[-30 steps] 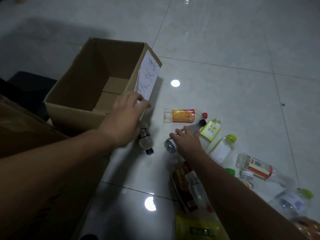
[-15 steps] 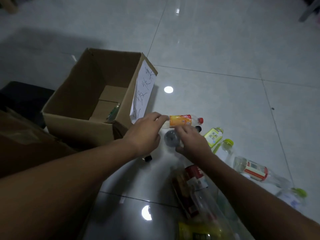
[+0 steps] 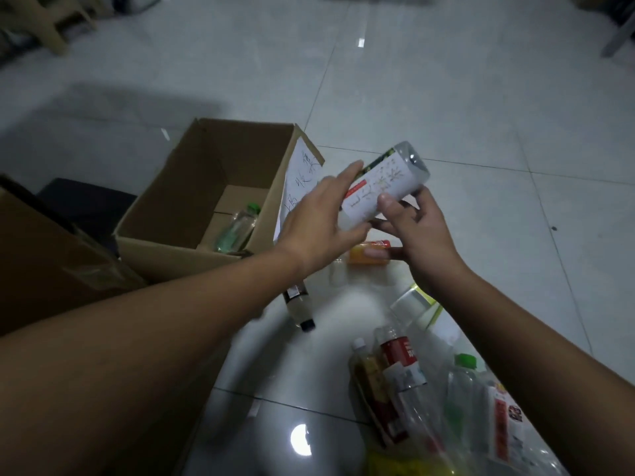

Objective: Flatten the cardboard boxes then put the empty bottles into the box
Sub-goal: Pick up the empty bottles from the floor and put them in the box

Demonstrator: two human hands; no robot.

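Both my hands hold a clear bottle with a white label [image 3: 385,183] in the air, tilted, its base pointing up and right. My left hand [image 3: 319,221] grips its lower end; my right hand [image 3: 415,228] pinches the label with the thumb on top. Just left of the bottle stands the open cardboard box [image 3: 192,242], with a white handwritten sheet [image 3: 299,187] on its right wall. A green-capped bottle [image 3: 237,228] lies inside it. An orange-labelled bottle [image 3: 369,254] lies on the floor under my hands.
A dark-capped bottle [image 3: 299,305] lies on the tiles below my left wrist. Several empty bottles [image 3: 412,389] are heaped at the lower right. Flattened cardboard [image 3: 51,269] lies at the left. Chair legs [image 3: 51,25] stand at the far left.
My right hand lifted the white-labelled bottle off the floor and my left hand took hold of it too. A green-capped bottle now lies in the box.
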